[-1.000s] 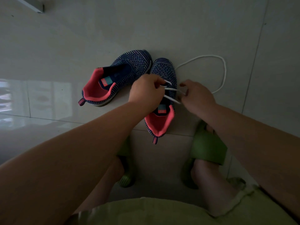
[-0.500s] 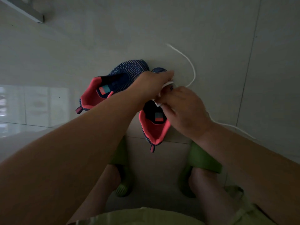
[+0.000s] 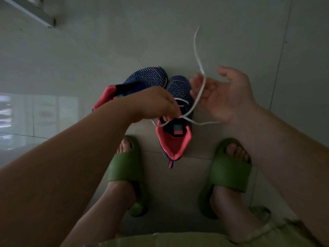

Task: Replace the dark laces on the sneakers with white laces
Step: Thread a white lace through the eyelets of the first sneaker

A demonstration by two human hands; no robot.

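left hand: fingers curled, pinching the lace over the near sneaker | right hand: fingers spread, palm up, lace trailing across them, free end in the air | near sneaker: on floor between slippers, partly laced | far sneaker: just left, behind arm

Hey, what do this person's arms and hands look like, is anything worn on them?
Both forearms are bare up to the frame's edge: no sleeves, watch or bracelets visible. The left hand and right hand wear no gloves, and no rings show, though the light is dim. Lower down, the person wears green slides and light green shorts.
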